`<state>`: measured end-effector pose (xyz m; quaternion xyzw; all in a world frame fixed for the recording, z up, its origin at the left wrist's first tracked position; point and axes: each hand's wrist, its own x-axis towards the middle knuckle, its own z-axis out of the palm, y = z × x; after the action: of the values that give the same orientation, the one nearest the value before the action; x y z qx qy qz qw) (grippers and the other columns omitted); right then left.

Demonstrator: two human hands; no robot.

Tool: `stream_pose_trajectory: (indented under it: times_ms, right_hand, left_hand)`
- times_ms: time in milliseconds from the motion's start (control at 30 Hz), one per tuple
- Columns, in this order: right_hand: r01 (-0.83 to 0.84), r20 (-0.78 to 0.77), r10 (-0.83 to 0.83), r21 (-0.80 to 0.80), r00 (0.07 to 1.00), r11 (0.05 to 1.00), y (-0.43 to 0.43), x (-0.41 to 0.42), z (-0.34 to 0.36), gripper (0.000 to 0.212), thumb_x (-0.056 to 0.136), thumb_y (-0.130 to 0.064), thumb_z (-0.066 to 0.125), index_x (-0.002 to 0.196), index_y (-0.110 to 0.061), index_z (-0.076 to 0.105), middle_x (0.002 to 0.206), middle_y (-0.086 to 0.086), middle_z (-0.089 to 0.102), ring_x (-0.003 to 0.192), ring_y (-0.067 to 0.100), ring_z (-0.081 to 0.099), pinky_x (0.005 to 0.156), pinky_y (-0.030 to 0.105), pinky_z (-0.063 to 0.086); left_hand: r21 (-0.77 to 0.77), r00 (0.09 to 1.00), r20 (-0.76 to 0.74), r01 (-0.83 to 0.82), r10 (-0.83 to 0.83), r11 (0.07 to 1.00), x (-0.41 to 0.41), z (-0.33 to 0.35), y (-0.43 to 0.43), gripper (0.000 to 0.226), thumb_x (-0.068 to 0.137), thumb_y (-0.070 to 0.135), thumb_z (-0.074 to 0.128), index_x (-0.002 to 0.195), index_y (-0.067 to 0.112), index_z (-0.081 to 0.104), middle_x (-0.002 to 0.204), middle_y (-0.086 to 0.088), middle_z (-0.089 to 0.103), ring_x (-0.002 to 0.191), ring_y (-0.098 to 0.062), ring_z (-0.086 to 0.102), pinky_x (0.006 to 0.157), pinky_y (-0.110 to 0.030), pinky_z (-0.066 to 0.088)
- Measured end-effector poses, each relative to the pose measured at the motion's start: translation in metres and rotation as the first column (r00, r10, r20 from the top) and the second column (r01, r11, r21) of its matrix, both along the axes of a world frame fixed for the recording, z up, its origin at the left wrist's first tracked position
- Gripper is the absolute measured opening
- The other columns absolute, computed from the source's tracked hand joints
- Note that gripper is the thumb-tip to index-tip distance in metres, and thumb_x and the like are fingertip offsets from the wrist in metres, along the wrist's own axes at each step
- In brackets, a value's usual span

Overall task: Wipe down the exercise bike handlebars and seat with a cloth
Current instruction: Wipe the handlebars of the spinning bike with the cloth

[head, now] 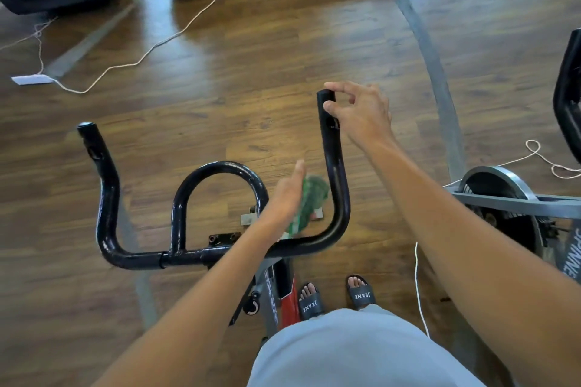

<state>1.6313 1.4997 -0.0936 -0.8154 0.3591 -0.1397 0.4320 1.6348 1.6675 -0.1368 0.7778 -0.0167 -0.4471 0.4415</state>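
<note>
Handlebars, black, tubular steel (220, 253), are the item under wiping; the seat is out of view. Nearest the crossbar, the left hand (287, 195) presses a crumpled green cloth (311, 198) with straightened fingers beside the right upright, inside the bend. Beyond it, the right hand (358, 113) steadies the upright's tip, thumb and forefinger loosely pinching it. Judged next: draw the cloth up that upright, which requires the right hand to yield. Wooden floor beyond the handlebars offers room; white cord (151, 49) lies farther off.
</note>
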Motion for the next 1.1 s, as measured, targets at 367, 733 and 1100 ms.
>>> stream_pose_trajectory:
  times_ms: [367,733,1100]
  right_hand:
    - [-0.421,0.383,0.208,0.644,0.900,0.639,0.114,-0.058,-0.029,0.058,0.086,-0.056,0.067,0.133,-0.022,0.060,0.128,0.000,0.066,0.123,0.018,0.060,0.111,0.048,0.043]
    - [-0.428,0.421,0.077,0.896,0.904,0.118,0.175,-0.067,-0.033,0.040,0.097,-0.020,0.055,0.137,-0.015,0.055,0.132,0.013,0.063,0.112,0.030,0.066,0.088,0.043,0.058]
    - [-0.774,-0.382,0.813,-0.621,0.440,0.126,0.150,-0.089,-0.088,0.079,0.089,-0.025,0.067,0.157,-0.026,0.028,0.165,0.003,0.022,0.152,0.028,0.021,0.120,0.046,0.015]
  left_hand:
    - [-0.528,0.802,-0.498,-0.582,0.330,0.619,0.000,0.042,0.085,0.034,0.086,0.003,0.051,0.119,0.004,0.060,0.097,-0.011,0.064,0.082,-0.021,0.064,0.076,-0.041,0.057]
    - [-0.099,0.769,0.562,-0.303,0.305,0.948,0.002,0.034,0.149,0.028,0.078,0.053,0.075,0.095,0.031,0.070,0.111,-0.001,0.061,0.107,-0.015,0.057,0.088,-0.028,0.049]
    - [0.211,0.638,0.695,-0.623,0.333,0.753,0.090,-0.020,0.261,0.055,0.100,0.050,0.042,0.141,0.014,0.042,0.131,-0.016,0.053,0.121,-0.037,0.050,0.101,-0.047,0.038]
